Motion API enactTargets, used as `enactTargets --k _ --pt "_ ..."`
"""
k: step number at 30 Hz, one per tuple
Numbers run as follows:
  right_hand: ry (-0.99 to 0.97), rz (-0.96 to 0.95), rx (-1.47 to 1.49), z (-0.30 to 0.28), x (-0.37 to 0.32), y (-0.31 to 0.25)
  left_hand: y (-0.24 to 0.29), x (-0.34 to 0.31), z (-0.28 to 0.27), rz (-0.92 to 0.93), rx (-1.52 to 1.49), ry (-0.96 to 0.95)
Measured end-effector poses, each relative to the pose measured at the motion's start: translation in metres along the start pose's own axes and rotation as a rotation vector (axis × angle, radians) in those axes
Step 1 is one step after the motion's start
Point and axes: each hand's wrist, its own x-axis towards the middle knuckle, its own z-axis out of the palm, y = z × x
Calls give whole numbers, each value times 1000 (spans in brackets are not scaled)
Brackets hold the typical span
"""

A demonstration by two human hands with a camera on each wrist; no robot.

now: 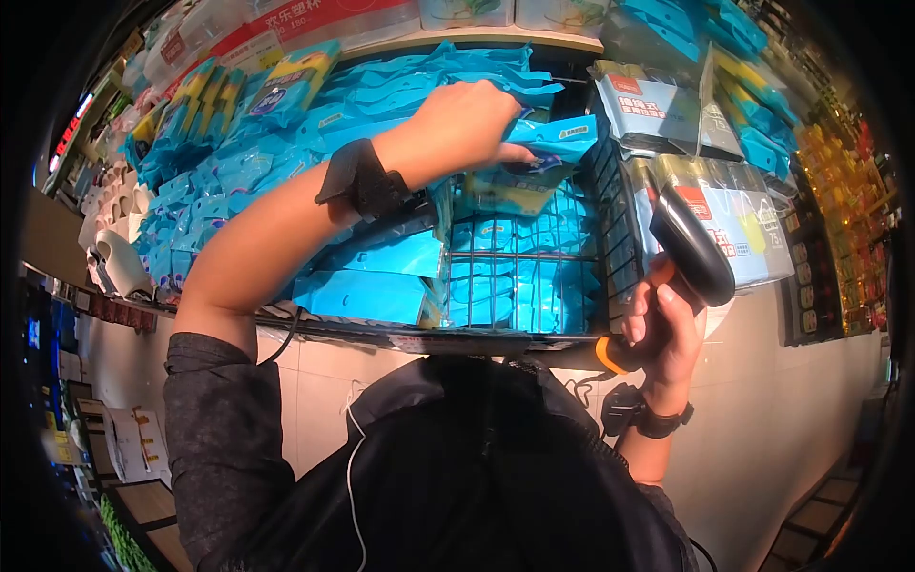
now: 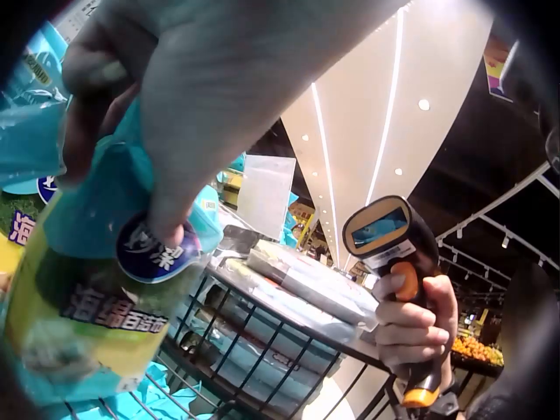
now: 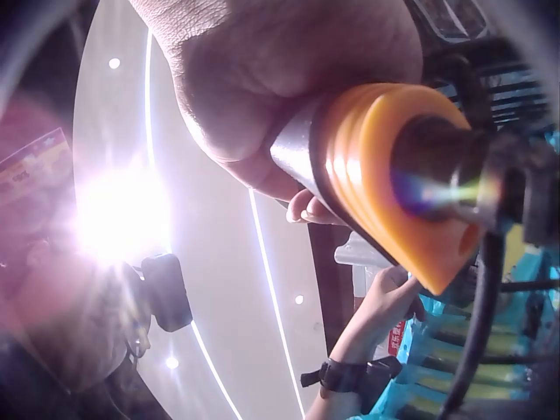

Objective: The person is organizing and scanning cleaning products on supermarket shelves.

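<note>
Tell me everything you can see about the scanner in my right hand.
The scanner has a glossy black body that looks like hard plastic, with a rounded head, a framed window, a pale label below it and an orange trigger. An orange band rings the handle's base. The right hand curls round the handle, holding it head up, window facing the left wrist camera. In the head view it overlaps a wrapped pack. Whether it is switched on can't be told.

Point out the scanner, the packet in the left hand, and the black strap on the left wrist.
Scanner [image 1: 696, 246]: head view, on its black upper body.
Packet [image 2: 101, 293]: left wrist view, on its printed front.
Strap [image 1: 362, 179]: head view, on its black outer side.
</note>
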Motion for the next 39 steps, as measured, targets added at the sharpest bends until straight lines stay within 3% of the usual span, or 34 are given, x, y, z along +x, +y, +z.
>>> enactTargets --k 2,5,8,9,16,19,22,31,39 --pt "4 3 1 0 0 0 -2 1 -1 66 269 99" --pt "4 -3 5 0 0 1 -18 4 11 53 367 245" --pt "0 -9 4 0 0 1 -33 16 10 -52 295 117" --pt "1 -11 5 0 0 1 -34 17 12 -32 276 213" --pt "8 -20 -38 1 -1 4 -33 20 13 65 312 155" --pt "-9 -27 -17 0 -2 3 -39 22 3 -174 276 12" --pt "-10 -35 3 0 -2 2 -34 23 5 -133 275 -25" --pt "-17 -30 1 -1 -2 4 -30 12 -8 -96 211 62" --pt "17 -16 -14 0 -2 3 -24 -21 -52 -43 89 137"
